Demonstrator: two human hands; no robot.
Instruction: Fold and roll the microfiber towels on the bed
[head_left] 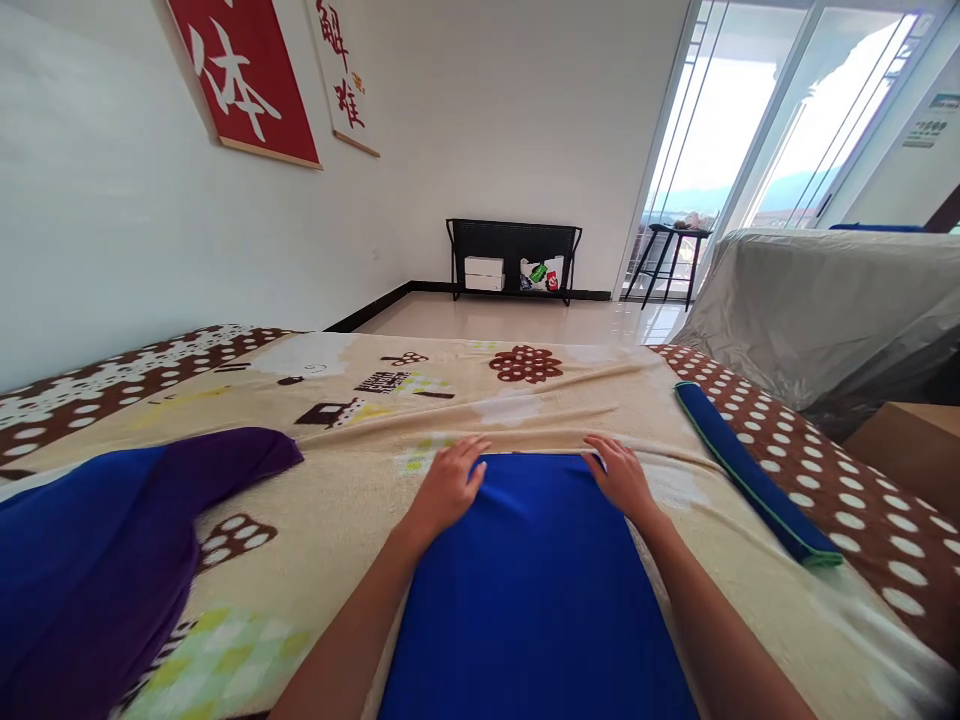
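Note:
A blue cloth (536,580) lies spread out flat in front of me, its far edge straight across. At its far left corner rests my left hand (452,483), palm down, fingers stretched forward and thumb apart. My right hand (621,472) is at the far right corner in much the same pose, thumb by the cloth's edge. Neither hand visibly grips the fabric. Under the cloth is a cream patterned blanket (352,500). To the left lies a loose, rumpled blue and purple cloth (135,540).
A rolled dark blue cloth with green edging (750,475) lies along the blanket's polka-dot border (840,500) on the right. Beyond are a black rack (514,240), a stool (671,250), a plastic-covered piece of furniture (832,300) and a cardboard box (911,450).

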